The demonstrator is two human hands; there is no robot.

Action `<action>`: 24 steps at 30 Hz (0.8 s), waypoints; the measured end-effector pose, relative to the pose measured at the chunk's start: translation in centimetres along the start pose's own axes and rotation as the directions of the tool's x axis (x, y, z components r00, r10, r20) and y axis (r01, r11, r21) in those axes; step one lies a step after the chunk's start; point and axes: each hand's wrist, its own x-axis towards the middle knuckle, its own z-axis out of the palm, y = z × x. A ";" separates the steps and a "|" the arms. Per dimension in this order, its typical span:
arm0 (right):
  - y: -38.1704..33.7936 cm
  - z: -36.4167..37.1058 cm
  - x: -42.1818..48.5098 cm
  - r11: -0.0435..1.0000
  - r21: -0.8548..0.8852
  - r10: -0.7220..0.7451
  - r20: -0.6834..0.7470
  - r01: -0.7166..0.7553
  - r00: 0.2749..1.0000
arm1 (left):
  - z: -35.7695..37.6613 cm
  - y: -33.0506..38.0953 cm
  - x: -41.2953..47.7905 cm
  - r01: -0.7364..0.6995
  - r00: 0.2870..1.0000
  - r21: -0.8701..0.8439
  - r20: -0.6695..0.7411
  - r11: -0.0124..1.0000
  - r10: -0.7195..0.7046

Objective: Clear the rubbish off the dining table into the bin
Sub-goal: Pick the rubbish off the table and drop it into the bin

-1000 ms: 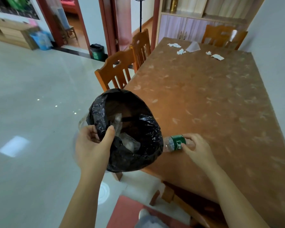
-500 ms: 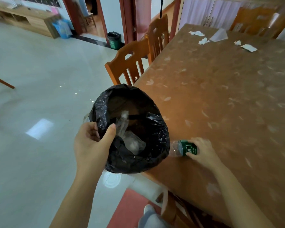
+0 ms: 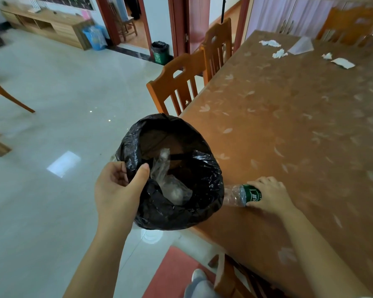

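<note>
My left hand (image 3: 119, 188) grips the rim of a bin lined with a black bag (image 3: 194, 211), held in the air against the brown dining table's (image 3: 289, 130) left edge. Clear plastic wrap lies inside the bin. My right hand (image 3: 269, 195) is closed on a crushed clear plastic bottle with a green label (image 3: 240, 194), lying on its side on the table with its far end at the bin's rim. Crumpled white tissues (image 3: 279, 53) and paper scraps (image 3: 342, 63) lie at the table's far end.
Two wooden chairs (image 3: 181, 82) stand along the table's left side, another chair (image 3: 351, 22) at the far end. A chair frame sits below the near table edge. A small green bin (image 3: 159, 52) stands by the doorway. The tiled floor spreads left.
The view has shifted slightly closer. The bottle and my right hand stay at the bin's rim, and my left hand keeps its grip on the bin.
</note>
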 end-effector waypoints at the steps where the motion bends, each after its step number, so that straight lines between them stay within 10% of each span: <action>1: 0.1 -0.1 0.2 1.000 0.007 -0.006 0.014 0.006 1.000 | -0.1 0.0 0.0 -0.002 1.000 -0.001 0.001 1.000 0.002; 7: -0.1 1.0 -0.1 0.986 0.162 0.016 0.189 -0.047 0.982 | -0.3 -0.3 0.0 -0.014 1.000 0.016 -0.004 1.000 0.015; 19: 0.0 0.9 -4.1 0.869 0.413 0.286 0.028 -0.271 0.958 | 0.2 -0.5 -0.2 -0.020 0.999 -0.019 0.034 1.000 0.021; 24: 0.5 -2.9 -6.8 0.666 0.690 0.473 -0.098 -0.283 0.875 | 1.2 -0.3 -0.7 -0.035 0.996 -0.051 0.082 0.998 0.039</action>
